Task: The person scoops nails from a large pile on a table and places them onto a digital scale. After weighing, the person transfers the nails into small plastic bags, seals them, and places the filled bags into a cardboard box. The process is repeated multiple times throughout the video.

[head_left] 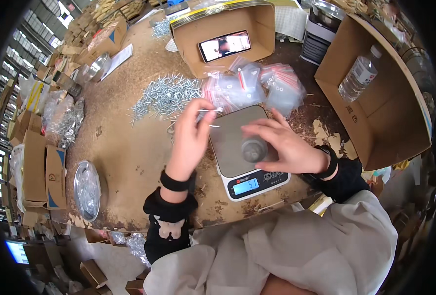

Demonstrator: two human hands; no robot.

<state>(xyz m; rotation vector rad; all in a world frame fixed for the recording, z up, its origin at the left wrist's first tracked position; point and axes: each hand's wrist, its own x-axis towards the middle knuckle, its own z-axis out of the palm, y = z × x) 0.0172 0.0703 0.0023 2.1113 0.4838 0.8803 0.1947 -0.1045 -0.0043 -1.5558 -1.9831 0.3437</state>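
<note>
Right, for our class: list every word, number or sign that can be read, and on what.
Wording and numbers aren't copied here; only locations.
Scale: digits on its lit display; tiny print beside it unreadable.
Right-hand carton: dark characters.
Bottle label: too small to read.
Elsewhere: too small.

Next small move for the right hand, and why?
Probably steady the round grey container on the scale with the right hand: the container looks blurred over the plate, the hand curves about it, and the display is lit.
</note>
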